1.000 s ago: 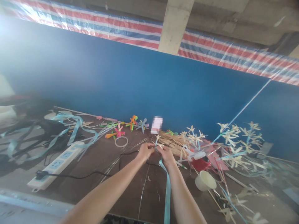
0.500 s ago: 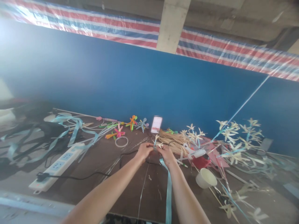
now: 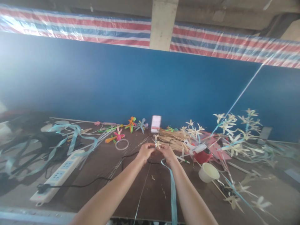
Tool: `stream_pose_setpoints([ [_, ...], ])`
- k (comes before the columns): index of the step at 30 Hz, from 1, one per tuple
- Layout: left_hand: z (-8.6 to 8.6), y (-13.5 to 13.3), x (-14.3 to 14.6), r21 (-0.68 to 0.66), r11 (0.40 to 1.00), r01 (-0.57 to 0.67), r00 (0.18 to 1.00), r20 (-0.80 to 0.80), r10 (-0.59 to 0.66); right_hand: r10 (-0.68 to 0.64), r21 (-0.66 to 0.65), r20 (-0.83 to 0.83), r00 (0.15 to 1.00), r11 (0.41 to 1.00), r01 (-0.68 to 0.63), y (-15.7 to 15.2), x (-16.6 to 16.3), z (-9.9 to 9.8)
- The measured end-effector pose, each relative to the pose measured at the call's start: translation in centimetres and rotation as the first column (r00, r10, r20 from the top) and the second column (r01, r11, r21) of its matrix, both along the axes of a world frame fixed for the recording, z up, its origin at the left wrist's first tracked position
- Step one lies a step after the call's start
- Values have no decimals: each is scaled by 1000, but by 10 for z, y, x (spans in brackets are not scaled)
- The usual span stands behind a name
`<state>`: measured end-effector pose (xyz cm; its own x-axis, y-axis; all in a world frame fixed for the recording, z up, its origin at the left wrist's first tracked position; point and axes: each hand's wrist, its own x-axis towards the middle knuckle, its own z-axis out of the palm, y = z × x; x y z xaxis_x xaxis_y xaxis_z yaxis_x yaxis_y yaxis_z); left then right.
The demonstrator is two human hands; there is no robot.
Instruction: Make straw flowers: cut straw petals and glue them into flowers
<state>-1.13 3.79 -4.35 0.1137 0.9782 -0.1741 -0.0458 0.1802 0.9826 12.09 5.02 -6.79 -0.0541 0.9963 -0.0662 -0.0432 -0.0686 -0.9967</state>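
My left hand (image 3: 147,152) and my right hand (image 3: 167,153) meet over the middle of the table, fingertips pinched close together. Between them stands a small cream artificial flower (image 3: 156,142), petals up, its stem mostly hidden by the fingers. The left fingers are closed on that stem. From under the right hand a light blue ribbon (image 3: 172,193) curls out and runs down past the table's front edge; the right fingers appear closed on its upper end, which is partly hidden.
Cream flowers on blue-wrapped stems (image 3: 234,134) and a pale cup (image 3: 208,172) are at right. A glue gun (image 3: 195,148) lies by dried tan strips (image 3: 175,140). At left are a power strip (image 3: 59,175), a clear ring (image 3: 122,144) and colourful fuzzy figures (image 3: 119,134).
The view has shifted slightly. Both hands remain together at the flower, which now stands a little more upright between the fingers. The ribbon's hanging part has bent into a fuller curve beside the right hand.
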Motion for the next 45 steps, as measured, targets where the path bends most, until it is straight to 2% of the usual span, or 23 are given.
stream_pose_setpoints([
  [7, -1, 7, 1, 21, 999, -25, 998, -55, 26, 6, -20, -93, 996, 1000, -8, -3, -4, 4],
  [14, 0, 9, 1, 84, 996, -29, 993, -110, 38, -63, -35, -176, 982, 998, 58, -1, -11, 1],
  [21, 4, 6, 0, 118, 991, 63, 994, -94, -52, -143, -72, -220, 965, 989, 130, 1, -11, 3],
  [28, 7, 14, -8, 62, 987, 145, 989, -41, -143, -91, -105, -224, 970, 992, 69, 4, -6, 3],
  [38, 3, 31, -6, 23, 999, 49, 999, 9, -49, -48, -96, -154, 987, 995, 33, 15, -7, 4],
  [45, -3, 34, -7, 71, 996, -48, 998, -40, 51, -6, -15, -82, 997, 1000, 5, 11, -8, 6],
])
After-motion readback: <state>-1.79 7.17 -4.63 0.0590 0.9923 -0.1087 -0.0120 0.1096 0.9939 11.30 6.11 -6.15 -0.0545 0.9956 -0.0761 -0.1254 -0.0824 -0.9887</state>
